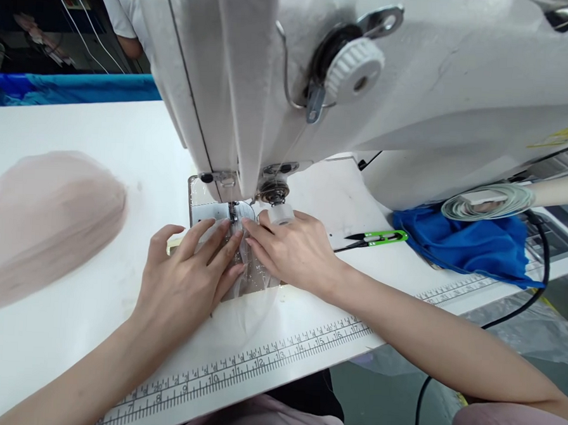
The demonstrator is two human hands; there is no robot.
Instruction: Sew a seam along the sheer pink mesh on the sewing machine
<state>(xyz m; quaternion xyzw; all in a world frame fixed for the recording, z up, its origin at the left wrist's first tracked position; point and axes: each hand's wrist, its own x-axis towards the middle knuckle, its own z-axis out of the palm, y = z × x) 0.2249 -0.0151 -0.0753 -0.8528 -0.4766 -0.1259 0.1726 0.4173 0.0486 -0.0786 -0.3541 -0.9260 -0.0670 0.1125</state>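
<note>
A thin, see-through fabric (256,281) lies under the presser foot (233,211) of a white sewing machine (215,76) and hangs toward the table's front edge. My left hand (185,274) rests flat on its left side, fingers spread, with the fingertips just in front of the foot. From the right, my right hand (298,248) has its fingers close together on the same fabric, the index fingertip beside the foot. Part of the right fingers is hidden behind a white knob (281,213) low on the machine head.
Sheer pinkish fabric (55,219) lies on the white table (92,316) at left. Green-handled thread snips (380,237), blue cloth (473,244) and a coil of pale tape (487,203) are at right. A printed ruler (257,363) follows the front edge. Another person's arm (129,46) shows behind.
</note>
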